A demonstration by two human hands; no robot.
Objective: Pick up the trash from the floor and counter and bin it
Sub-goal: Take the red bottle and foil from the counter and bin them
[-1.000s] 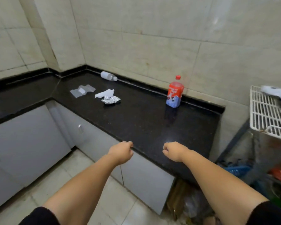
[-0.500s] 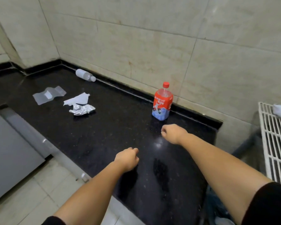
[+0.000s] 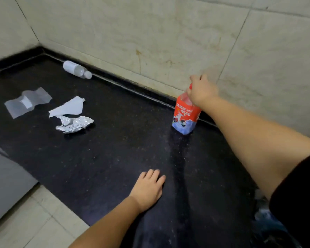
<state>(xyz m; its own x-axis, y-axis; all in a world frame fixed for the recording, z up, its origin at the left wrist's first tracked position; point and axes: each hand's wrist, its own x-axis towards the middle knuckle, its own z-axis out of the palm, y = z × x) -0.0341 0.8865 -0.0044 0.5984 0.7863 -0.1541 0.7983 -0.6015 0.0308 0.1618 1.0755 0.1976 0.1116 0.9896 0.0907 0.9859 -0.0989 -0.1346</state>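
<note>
A red-labelled plastic bottle [image 3: 184, 115] stands upright on the black counter [image 3: 115, 149] near the back wall. My right hand [image 3: 201, 91] is over its neck and cap with the fingers spread and blurred; a firm grip does not show. My left hand [image 3: 148, 189] rests palm down on the counter near its front edge and holds nothing. At the left lie a crumpled foil ball [image 3: 73, 123], a white paper scrap [image 3: 68, 107] touching it, and a clear plastic wrapper [image 3: 28, 102]. A small clear bottle [image 3: 76, 69] lies on its side against the wall.
Tiled wall [image 3: 168, 42] runs behind the counter, which turns a corner at the far left. A grey cabinet front [image 3: 5, 179] and pale floor tiles [image 3: 34, 221] show at the lower left.
The view has come closer to the counter. My right hand has reached forward from a fist to the top of the red bottle. My left hand has opened and settled flat on the counter.
</note>
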